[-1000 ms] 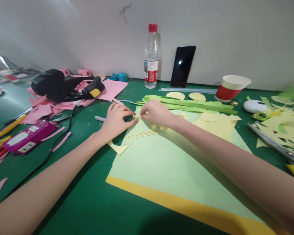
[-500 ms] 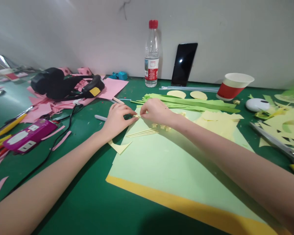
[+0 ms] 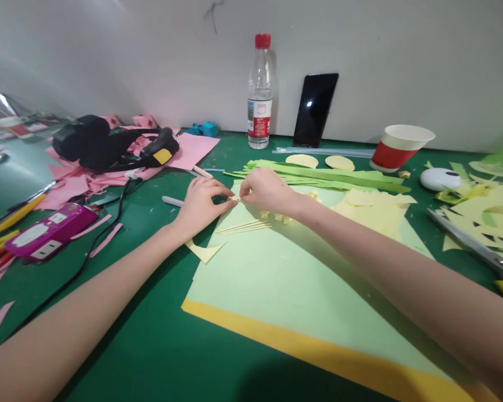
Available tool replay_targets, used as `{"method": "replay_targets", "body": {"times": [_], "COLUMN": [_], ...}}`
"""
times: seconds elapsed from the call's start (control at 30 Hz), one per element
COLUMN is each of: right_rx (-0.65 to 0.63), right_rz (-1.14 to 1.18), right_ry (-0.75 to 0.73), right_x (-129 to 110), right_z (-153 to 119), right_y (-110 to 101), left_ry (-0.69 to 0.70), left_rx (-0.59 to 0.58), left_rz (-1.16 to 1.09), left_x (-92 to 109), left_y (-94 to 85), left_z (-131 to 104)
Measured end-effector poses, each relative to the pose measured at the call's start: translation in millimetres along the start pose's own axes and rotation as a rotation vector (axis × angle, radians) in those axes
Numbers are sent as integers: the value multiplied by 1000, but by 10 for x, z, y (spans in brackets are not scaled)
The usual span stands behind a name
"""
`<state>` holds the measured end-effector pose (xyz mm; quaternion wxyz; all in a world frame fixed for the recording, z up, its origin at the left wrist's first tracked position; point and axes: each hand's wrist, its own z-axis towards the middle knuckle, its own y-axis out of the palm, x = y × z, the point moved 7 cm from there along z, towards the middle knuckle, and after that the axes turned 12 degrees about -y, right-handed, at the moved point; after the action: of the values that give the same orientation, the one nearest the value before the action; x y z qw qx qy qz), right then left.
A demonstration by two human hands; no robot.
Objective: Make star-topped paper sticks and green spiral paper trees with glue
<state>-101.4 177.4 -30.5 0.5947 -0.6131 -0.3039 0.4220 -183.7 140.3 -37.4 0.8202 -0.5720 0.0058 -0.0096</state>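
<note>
Above the far left part of a light green paper sheet [image 3: 302,285], my left hand [image 3: 202,204] pinches a small pale yellow folded-paper piece [image 3: 235,199] between thumb and fingertips. My right hand [image 3: 266,190] meets it from the other side, its fingers bent and closed at the same piece; its fingertips are partly hidden. Small yellow paper stars [image 3: 279,217] lie below my right wrist, some covered by it. Several thin yellow paper strips [image 3: 243,226] rest side by side just in front of my hands. A curved yellow offcut [image 3: 205,253] lies by my left wrist.
Green paper strips [image 3: 318,174], a bottle [image 3: 259,106], a leaning phone [image 3: 316,110] and a paper cup [image 3: 396,151] stand or lie behind. Scissors [image 3: 478,243] and yellow scraps [image 3: 486,218] are right. Headphones [image 3: 109,145], pink scraps [image 3: 69,192] and a purple power strip [image 3: 52,231] are left.
</note>
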Motion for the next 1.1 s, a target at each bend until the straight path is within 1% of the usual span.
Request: {"method": "replay_targets", "body": {"times": [0.43,0.57,0.67,0.73,0.8,0.93,1.03,1.1], "right_rx": [2,32,95,133,137,53,18,17], "right_rz": [-3,-11,-39,-68,-93,-101,-95,-88], "right_ry": [-9,-30,-36,-32,-46,-132,-158,-150], "right_x": [1,41,84,89,44,-154,-258,-276], "right_z": [-18,-18,-68,-143,-234,-400,-475,-494], "right_y": [6,-33,-142,-214,-233,-95,8,36], "left_ry": [-7,-16,-26,-41,-52,-18,24,42], "left_rx": [0,-2,10,38,74,100,87,77], "left_rz": [-38,-89,-157,-214,-268,-338,-348,-344], "left_x": [-6,-32,-48,-41,-8,141,229,241], "left_y": [0,-22,-99,-189,-293,-434,-451,-435], "left_z": [4,7,-5,-26,-59,-136,-173,-176]}}
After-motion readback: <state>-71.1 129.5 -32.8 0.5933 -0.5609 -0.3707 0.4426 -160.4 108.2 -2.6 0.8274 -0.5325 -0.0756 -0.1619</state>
